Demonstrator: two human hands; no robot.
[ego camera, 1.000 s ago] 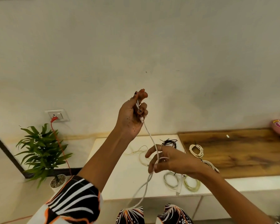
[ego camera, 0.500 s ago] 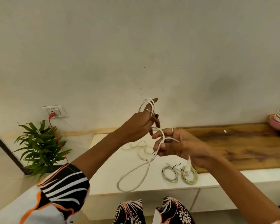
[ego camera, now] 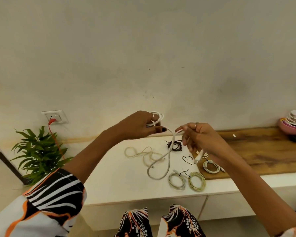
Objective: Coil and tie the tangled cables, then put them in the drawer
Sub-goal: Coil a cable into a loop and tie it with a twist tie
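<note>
Item 1, thick white round cable [ego camera: 168,156]: you are holding it up above the bench, strung between both hands. Your left hand [ego camera: 140,124] is gripping several turns of it wound round the fingers, thumb pressing underneath. Your right hand [ego camera: 199,139] is pinching the next stretch just beside the left, fingers curled. Between the two hands the cable is crossing itself and hanging in a long slack loop, its bottom sitting near the front of the white bench [ego camera: 116,182]; whether it is touching the surface you cannot tell. The white plug end [ego camera: 197,158] is dangling below your right hand.

Item 2, thin cream cable, loose and uncoiled [ego camera: 140,153]: lying in open curves on the bench, below your left hand.

Item 3, black cable bundle [ego camera: 175,145]: lying on the bench behind the hanging loop, between your hands.

Item 4, two small coils, pale grey [ego camera: 176,181] and yellow-green [ego camera: 197,181], each bound with a black tie: lying side by side near the front edge.

Item 5, white tied coil [ego camera: 211,166]: lying on the brown wooden slab [ego camera: 263,151], under your right forearm.

Item 6, loose black tie [ego camera: 187,159]: lying beside the plug end.
</note>
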